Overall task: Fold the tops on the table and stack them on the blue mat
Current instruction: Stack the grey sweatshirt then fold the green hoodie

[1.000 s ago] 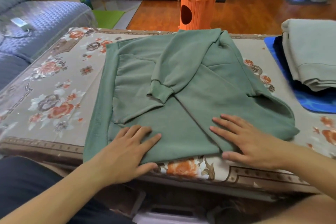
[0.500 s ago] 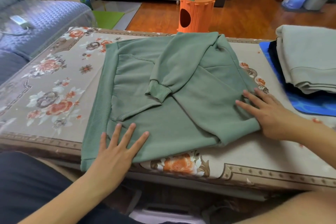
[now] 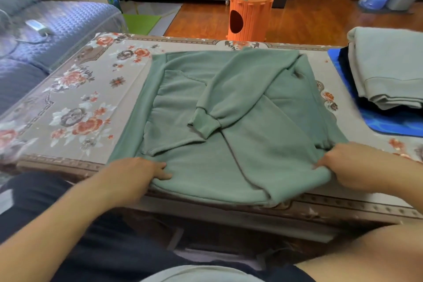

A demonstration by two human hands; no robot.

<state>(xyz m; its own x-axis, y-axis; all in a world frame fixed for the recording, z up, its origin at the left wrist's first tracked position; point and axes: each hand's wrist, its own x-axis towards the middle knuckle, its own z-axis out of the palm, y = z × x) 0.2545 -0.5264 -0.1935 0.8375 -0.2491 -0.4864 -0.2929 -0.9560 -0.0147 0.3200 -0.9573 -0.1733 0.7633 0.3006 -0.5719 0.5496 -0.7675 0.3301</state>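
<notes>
Where half a second ago both lay flat, left hand (image 3: 139,173) and right hand (image 3: 348,166) now pinch green top's (image 3: 240,121) near edge, garment on bench (image 3: 75,98), sleeve cuff pointing near-left, blue mat (image 3: 389,121) stacked right.

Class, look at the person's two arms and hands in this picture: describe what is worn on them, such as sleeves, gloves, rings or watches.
Both forearms are bare up to the frame edge, with no sleeves in view. The left hand and right hand wear no gloves, and no watch, bracelet or ring shows, though the fingers are mostly tucked out of sight.
</notes>
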